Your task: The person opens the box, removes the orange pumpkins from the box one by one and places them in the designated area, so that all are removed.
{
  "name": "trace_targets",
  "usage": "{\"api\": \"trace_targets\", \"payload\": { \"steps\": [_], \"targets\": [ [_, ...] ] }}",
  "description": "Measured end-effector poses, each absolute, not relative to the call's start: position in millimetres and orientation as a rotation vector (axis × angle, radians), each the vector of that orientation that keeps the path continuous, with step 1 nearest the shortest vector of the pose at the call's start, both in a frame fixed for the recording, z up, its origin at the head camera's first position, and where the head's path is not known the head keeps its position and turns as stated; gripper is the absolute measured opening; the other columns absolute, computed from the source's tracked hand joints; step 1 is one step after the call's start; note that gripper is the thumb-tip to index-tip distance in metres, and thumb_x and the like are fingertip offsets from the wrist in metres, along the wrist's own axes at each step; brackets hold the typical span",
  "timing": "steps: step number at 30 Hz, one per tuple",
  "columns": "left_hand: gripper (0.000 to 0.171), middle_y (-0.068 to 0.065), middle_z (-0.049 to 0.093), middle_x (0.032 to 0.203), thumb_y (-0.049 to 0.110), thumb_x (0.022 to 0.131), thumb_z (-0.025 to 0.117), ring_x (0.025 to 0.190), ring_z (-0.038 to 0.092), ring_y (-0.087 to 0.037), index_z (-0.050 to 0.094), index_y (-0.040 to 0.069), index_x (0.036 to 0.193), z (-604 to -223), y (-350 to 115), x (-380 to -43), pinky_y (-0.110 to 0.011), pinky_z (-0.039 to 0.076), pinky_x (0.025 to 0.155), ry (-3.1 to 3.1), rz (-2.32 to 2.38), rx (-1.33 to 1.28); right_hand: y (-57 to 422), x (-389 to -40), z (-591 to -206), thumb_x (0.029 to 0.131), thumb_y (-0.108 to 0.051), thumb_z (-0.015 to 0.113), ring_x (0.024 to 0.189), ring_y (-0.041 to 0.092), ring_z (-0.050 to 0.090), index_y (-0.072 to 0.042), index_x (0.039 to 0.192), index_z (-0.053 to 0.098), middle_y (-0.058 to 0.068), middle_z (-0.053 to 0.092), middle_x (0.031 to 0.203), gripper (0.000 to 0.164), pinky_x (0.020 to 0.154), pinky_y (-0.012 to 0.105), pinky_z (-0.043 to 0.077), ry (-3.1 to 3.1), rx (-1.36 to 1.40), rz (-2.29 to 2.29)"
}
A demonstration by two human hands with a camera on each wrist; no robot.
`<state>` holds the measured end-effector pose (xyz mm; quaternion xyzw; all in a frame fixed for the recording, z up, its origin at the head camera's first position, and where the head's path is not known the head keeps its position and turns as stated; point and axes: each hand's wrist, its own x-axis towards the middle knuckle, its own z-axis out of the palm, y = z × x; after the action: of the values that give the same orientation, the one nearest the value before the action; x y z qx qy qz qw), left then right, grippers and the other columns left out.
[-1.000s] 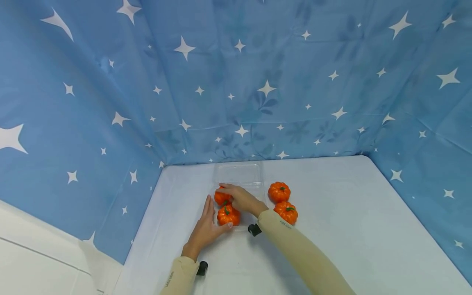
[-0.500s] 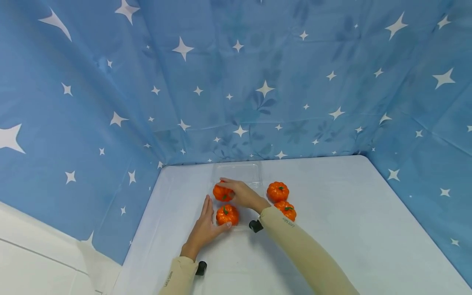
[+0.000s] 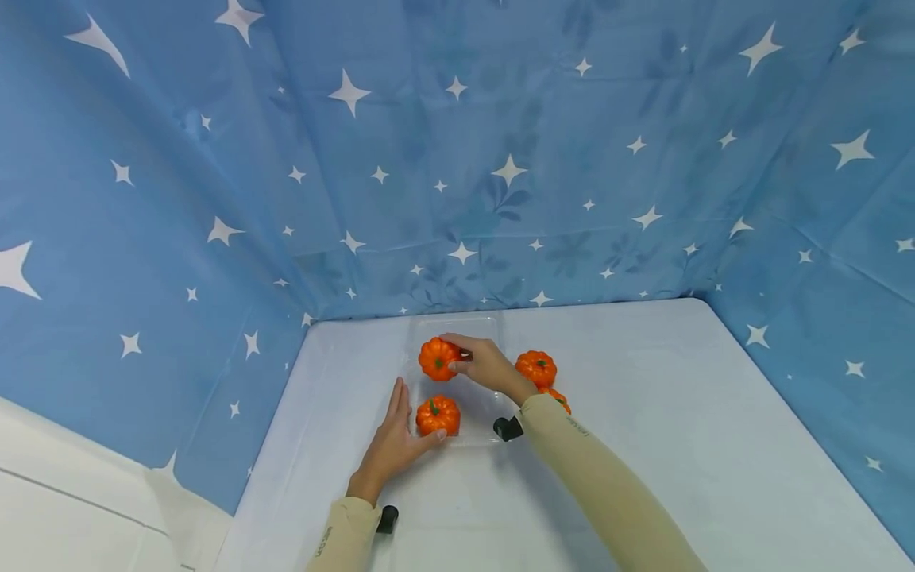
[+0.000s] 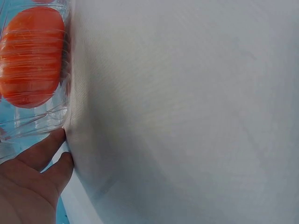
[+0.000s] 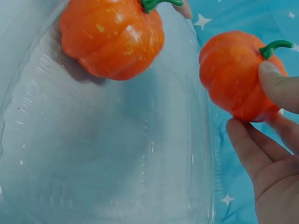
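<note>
In the head view, my right hand (image 3: 495, 369) grips a small orange toy pumpkin (image 3: 437, 360) above the far part of a clear plastic container (image 3: 480, 407). The right wrist view shows thumb and fingers pinching this pumpkin (image 5: 231, 74) near its green stem. A second pumpkin (image 3: 438, 416) sits inside the container at its near left. My left hand (image 3: 389, 449) lies along the container's near left corner, fingers straight and thumb spread along the front. In the left wrist view, fingertips touch the plastic edge, and an orange pumpkin (image 4: 32, 58) shows through the wall.
Two more orange pumpkins stand on the white table (image 3: 643, 421) to the right of the container: one farther back (image 3: 536, 368), one nearer (image 3: 559, 399) partly hidden by the right sleeve. The container's clear lid (image 3: 457, 325) lies folded back. A blue star-patterned curtain (image 3: 457, 214) surrounds the table.
My right hand has lifted the far pumpkin up from beside the near one, moving it away and slightly to the right. The left hand keeps its place.
</note>
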<state>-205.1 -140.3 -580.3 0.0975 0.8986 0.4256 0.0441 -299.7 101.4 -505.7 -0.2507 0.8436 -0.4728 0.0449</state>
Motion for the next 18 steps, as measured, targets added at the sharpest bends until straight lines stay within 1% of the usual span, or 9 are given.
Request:
{"api": "trace_targets", "payload": {
  "steps": [4,7,13,18],
  "targets": [
    [0.127,-0.008,-0.003,0.180,0.064,0.088,0.081,0.146,0.048,-0.046,0.007,0.004,0.172,-580.7,-140.7,-205.5,-0.058,0.042,0.115,2.747,1.305,0.291,111.5,-299.8,-505.9,0.100,-0.009,0.077,0.128,0.038,0.067,-0.011,0.154,0.060,0.016,0.059,0.153,0.056,0.097,0.042,0.060,2.556,-0.595,-1.552],
    [0.127,-0.008,-0.002,0.180,0.064,0.088,0.081,0.145,0.049,-0.047,0.008,0.004,0.172,-581.7,-140.6,-205.6,-0.059,0.043,0.115,2.752,1.297,0.289,118.8,-300.4,-507.1,0.100,-0.011,0.078,0.125,0.035,0.069,-0.011,0.153,0.061,0.015,0.060,0.153,0.056,0.098,0.042,0.060,2.577,-0.550,-1.584],
    [0.128,-0.004,-0.003,0.180,0.065,0.087,0.081,0.146,0.048,-0.045,0.008,0.006,0.173,-581.9,-140.3,-206.3,-0.059,0.042,0.116,2.755,1.287,0.275,135.0,-298.3,-506.7,0.099,-0.020,0.080,0.122,0.035,0.070,-0.011,0.152,0.062,0.014,0.062,0.151,0.056,0.099,0.044,0.059,2.593,-0.481,-1.615],
    [0.127,-0.009,-0.002,0.180,0.064,0.088,0.081,0.145,0.049,-0.047,0.009,0.002,0.172,-582.4,-139.4,-206.3,-0.059,0.043,0.114,2.770,1.278,0.300,147.8,-295.0,-504.6,0.101,-0.023,0.079,0.121,0.036,0.071,-0.009,0.152,0.062,0.014,0.064,0.147,0.056,0.100,0.045,0.059,2.628,-0.435,-1.589]
  ]
}}
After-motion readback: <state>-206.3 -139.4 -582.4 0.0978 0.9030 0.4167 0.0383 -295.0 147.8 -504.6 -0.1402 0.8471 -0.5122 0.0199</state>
